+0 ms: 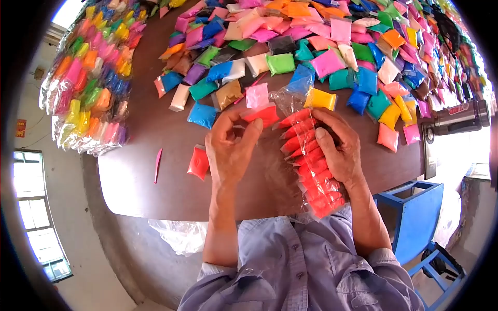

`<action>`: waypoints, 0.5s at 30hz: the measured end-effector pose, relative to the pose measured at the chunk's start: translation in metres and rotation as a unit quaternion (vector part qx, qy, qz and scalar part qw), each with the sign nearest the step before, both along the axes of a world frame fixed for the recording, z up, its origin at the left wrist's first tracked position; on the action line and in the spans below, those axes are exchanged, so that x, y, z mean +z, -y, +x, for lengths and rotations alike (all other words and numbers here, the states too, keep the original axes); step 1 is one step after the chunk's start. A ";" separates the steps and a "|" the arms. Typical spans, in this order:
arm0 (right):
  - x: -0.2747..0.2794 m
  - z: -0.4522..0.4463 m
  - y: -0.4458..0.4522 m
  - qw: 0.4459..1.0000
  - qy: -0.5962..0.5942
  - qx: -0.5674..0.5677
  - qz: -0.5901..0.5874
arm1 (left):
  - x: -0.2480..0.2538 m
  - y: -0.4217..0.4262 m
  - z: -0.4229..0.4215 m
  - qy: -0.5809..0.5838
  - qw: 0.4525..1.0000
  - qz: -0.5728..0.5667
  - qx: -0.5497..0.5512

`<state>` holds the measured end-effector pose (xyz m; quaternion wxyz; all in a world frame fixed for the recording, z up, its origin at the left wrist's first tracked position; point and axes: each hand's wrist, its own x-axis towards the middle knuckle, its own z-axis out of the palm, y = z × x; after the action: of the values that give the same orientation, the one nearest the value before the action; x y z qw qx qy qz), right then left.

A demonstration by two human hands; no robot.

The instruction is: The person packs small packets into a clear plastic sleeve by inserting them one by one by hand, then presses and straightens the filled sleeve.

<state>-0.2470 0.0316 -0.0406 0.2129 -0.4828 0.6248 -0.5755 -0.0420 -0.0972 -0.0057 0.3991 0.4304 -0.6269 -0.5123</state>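
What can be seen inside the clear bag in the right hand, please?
A row of red packets shows through the bag. The right hand covers part, hiding whatever lies beneath.

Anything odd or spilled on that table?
No spill shows. Mildly odd: a lone red packet lies beside the left hand, apart from the row of red packets in the right hand.

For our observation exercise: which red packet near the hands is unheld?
The red packet lying on the table, left of the left hand; the others there are held.
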 end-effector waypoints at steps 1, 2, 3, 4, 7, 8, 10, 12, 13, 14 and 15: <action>0.001 0.000 0.000 1.000 0.001 -0.003 0.003 | -0.001 -0.003 -0.003 0.001 1.000 0.003 -0.003; 0.002 0.001 0.000 1.000 0.008 -0.003 0.009 | -0.002 -0.005 -0.005 -0.021 1.000 0.004 0.007; 0.003 0.001 0.000 1.000 0.015 -0.002 0.015 | -0.003 -0.006 -0.006 -0.043 0.999 0.006 0.018; 0.003 0.001 0.000 1.000 0.014 0.000 0.017 | -0.008 -0.004 -0.006 -0.044 0.999 0.009 0.019; 0.004 -0.001 0.001 1.000 -0.005 0.002 0.021 | -0.025 0.005 -0.008 0.017 1.000 0.000 -0.001; 0.003 -0.001 0.001 1.000 -0.004 0.003 0.015 | -0.027 0.006 -0.010 0.010 1.000 0.008 -0.019; 0.002 -0.001 0.001 1.000 -0.004 0.002 0.010 | -0.032 0.008 -0.013 0.003 0.999 0.018 -0.039; 0.002 0.000 0.002 1.000 0.001 -0.004 0.006 | -0.036 0.010 -0.016 0.017 0.996 0.026 -0.085; 0.002 0.000 0.002 1.000 0.001 -0.004 0.007 | -0.034 0.009 -0.017 0.017 0.996 0.028 -0.085; 0.002 -0.001 0.002 1.000 -0.007 -0.005 0.010 | -0.030 0.008 -0.019 0.052 0.995 -0.040 -0.080; 0.002 -0.001 0.002 1.000 -0.016 -0.006 0.013 | -0.027 0.007 -0.021 0.087 0.988 -0.107 -0.075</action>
<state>-0.2482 0.0301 -0.0385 0.2057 -0.4852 0.6388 -0.5606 -0.0625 -0.1041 -0.0330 0.3472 0.3804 -0.7409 -0.4311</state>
